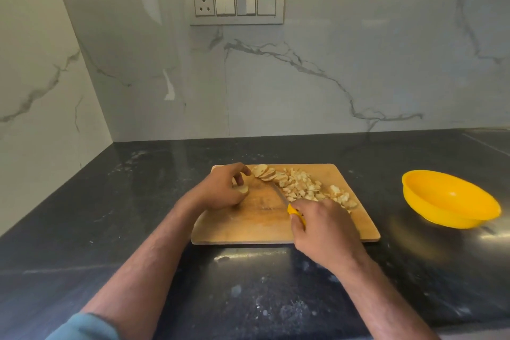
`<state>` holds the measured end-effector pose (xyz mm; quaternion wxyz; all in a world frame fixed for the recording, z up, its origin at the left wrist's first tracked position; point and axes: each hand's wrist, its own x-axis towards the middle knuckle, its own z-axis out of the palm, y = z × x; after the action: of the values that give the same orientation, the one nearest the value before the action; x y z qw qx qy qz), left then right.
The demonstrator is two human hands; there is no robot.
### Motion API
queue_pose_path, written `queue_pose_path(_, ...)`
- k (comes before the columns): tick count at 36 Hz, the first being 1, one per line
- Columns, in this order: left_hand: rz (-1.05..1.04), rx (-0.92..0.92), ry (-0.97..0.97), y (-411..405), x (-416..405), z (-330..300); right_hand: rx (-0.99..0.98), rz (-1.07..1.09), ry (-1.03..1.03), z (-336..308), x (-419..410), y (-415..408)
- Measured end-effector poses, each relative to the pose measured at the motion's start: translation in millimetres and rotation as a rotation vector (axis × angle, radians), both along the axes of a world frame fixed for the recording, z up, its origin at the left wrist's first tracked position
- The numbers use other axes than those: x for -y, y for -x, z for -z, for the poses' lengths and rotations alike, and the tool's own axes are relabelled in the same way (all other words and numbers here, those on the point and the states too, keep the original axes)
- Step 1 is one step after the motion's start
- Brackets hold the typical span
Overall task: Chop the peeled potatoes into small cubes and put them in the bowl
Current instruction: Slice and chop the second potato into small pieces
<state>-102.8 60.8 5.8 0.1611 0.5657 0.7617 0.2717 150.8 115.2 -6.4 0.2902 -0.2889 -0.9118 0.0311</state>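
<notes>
A wooden cutting board (248, 226) lies on the dark counter. My left hand (220, 190) curls round a small potato piece (242, 188) at the board's far left. My right hand (323, 226) grips the yellow handle of a knife (294, 210), whose blade points toward the left hand. A row of potato slices (265, 172) lies along the board's far edge, and a heap of potato cubes (306, 188) spreads to their right. The yellow bowl (449, 199) stands empty on the counter to the right of the board.
The dark stone counter (138, 201) runs into a corner of marble wall on the left and at the back. A switch panel (234, 4) is on the back wall. Part of a dark cooktop (494, 138) shows at the far right.
</notes>
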Motion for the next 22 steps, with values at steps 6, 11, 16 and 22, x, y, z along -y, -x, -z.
queue_pose_path(6,0.259,0.086,0.038,-3.5,14.2,-11.4,-0.071,-0.028,0.096,-2.3,0.0,1.0)
queue_pose_path(11,0.148,-0.020,-0.055,-5.2,13.0,-11.0,-0.047,-0.060,0.096,-2.5,4.1,0.8)
queue_pose_path(16,0.005,-0.135,-0.020,-3.6,13.0,-9.1,0.006,-0.052,0.096,-4.8,7.5,1.6)
queue_pose_path(22,0.120,-0.120,-0.033,-1.2,14.7,-7.4,0.050,-0.043,0.068,-5.3,9.7,3.9)
